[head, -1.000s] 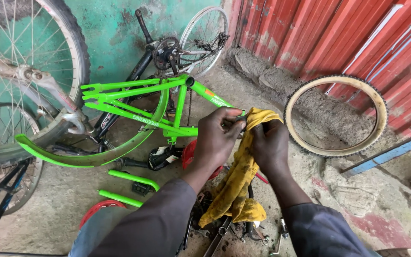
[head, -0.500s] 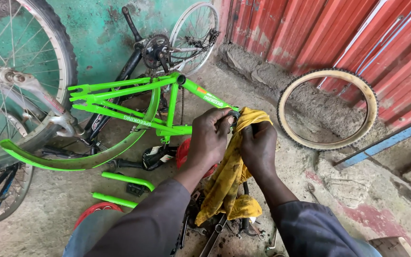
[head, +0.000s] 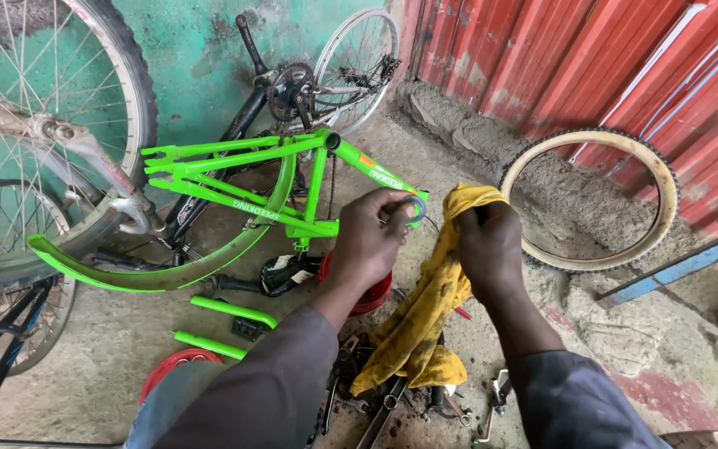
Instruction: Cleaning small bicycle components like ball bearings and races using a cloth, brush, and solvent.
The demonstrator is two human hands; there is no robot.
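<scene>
Insp. note, head view. L hand (head: 369, 241) pinches a small grey metal ring (head: 413, 208) between thumb and fingers, held up in front of the head-tube end of the bright green bicycle frame (head: 243, 187). R hand (head: 489, 245) is clenched round the top of a stained yellow cloth rag (head: 425, 320); rag hangs down from the fist, lower folds resting over tools on the concrete floor (head: 110, 366).

Change vs. a sec ago: both hands were then bunched together in the rag, ring not visible. Hands now apart, ring exposed and clear of the cloth. Judged: wiping of the ring looks paused or done; part now open to view.

Surroundings: red round plastic bowl (head: 376, 291) on floor, directly below L wrist. Loose spanners and small metal parts (head: 392, 407) scattered at near floor edge, partly under rag. Tan-walled bicycle tyre (head: 662, 179) lies against red corrugated sheet wall (head: 592, 58), far right. Spoked wheel (head: 35, 100) at left edge.
</scene>
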